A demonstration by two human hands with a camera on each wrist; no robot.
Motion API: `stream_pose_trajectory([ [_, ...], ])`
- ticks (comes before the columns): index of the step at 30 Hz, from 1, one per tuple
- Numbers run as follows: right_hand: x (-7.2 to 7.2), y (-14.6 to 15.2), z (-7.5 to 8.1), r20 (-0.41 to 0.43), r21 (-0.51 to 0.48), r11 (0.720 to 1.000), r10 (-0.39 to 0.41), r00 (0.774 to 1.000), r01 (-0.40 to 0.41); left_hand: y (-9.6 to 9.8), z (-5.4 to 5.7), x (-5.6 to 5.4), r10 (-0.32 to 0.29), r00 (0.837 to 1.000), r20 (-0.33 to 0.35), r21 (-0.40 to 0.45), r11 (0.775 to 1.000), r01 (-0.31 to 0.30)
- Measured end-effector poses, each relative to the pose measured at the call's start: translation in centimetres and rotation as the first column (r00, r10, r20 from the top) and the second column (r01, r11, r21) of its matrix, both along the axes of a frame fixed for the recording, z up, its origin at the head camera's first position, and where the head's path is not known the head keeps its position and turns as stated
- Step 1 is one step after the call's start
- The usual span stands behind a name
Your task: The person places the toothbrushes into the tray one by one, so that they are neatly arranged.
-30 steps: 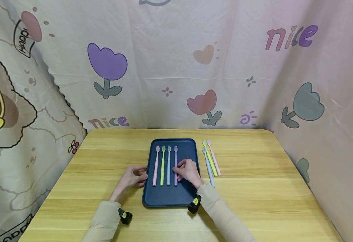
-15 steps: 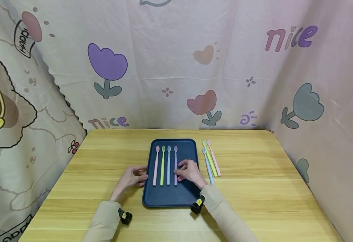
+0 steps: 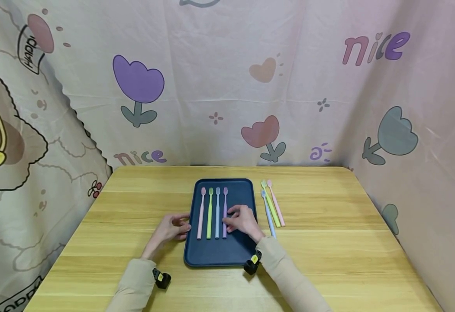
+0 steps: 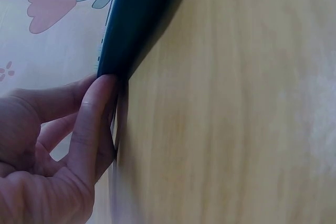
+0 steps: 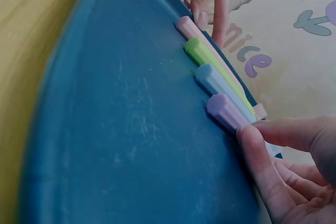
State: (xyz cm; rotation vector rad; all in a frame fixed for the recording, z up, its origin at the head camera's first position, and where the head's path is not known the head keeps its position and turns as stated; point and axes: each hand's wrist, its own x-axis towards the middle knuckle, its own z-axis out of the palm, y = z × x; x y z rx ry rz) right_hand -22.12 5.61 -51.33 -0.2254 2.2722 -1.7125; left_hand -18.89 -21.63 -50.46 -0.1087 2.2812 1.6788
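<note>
On the dark blue tray (image 3: 219, 255), four toothbrushes would be too exact a tally, so several lie side by side: pink (image 3: 201, 216), green (image 3: 209, 216), blue (image 3: 217, 216) and purple (image 3: 225, 208), heads toward the back. My right hand (image 3: 244, 222) reaches over the tray's right side and pinches the purple toothbrush's handle between thumb and index finger, close beside the blue one. At the tray's left rim, my left hand (image 3: 172, 227) grips the edge with thumb and curled fingers. In the right wrist view the purple handle (image 5: 226, 111) lies at the fingertips.
Right of the tray, a loose group holds another blue toothbrush (image 3: 268, 214), a green one (image 3: 270, 203) and a pink one (image 3: 276, 203), partly overlapping. The wooden table (image 3: 328, 242) ends at a printed curtain (image 3: 211, 86) behind and at both sides.
The purple toothbrush has shifted slightly left, nearer the blue one, with my right hand moving along. My left hand and the tray have stayed in place.
</note>
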Motion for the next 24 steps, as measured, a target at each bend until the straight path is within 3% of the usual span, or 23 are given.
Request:
stream_pose_trajectory([
  [17, 0.0, 0.3, 0.0, -0.014, -0.001, 1.000, 0.000, 1.000, 0.000, 0.1, 0.1, 0.0, 0.000, 1.000, -0.001, -0.009, 1.000, 0.000],
  [21, 0.2, 1.7, 0.1, -0.085, -0.015, 1.000, -0.006, 0.996, 0.005, 0.1, 0.0, 0.0, -0.001, 1.000, 0.001, -0.004, 1.000, 0.001],
  [24, 0.2, 3.5, 0.3, -0.159, -0.050, 0.997, -0.058, 0.986, 0.051, 0.1, 0.1, 0.0, 0.003, 1.000, 0.000, -0.001, 1.000, -0.003],
])
